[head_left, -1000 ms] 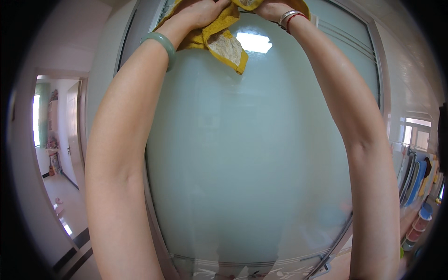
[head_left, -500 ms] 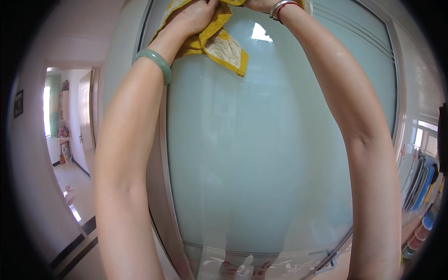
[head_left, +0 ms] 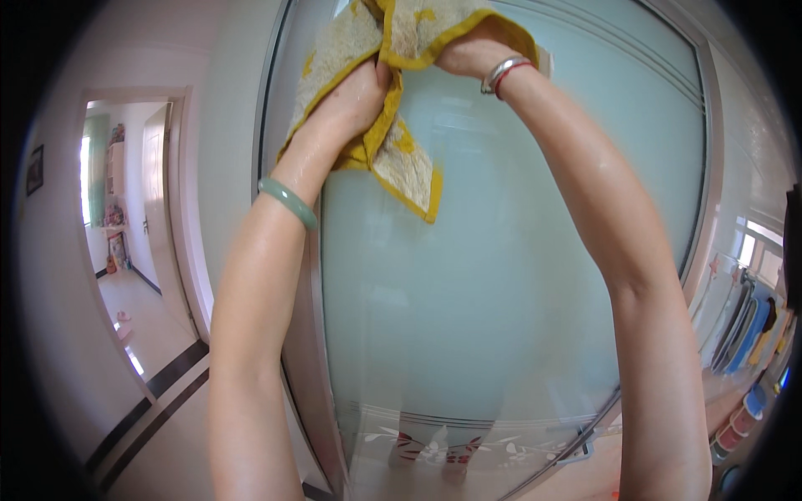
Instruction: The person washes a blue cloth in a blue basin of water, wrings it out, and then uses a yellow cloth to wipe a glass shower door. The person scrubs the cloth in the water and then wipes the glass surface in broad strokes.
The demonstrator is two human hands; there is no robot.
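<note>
Frosted glass door (head_left: 484,309), top cut off; hands (head_left: 361,98) partly hidden by yellow-edged towel (head_left: 344,42), cannot tell grip.

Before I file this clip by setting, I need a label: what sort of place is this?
Most likely inside a home: there is a frosted glass door with a flower pattern near the bottom, and at the left an open door to a room with a green curtain.

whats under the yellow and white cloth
The left hand and right hand are partly under the cloth, with the glass panel behind. Their grip and the glass directly behind the cloth are covered.
</note>
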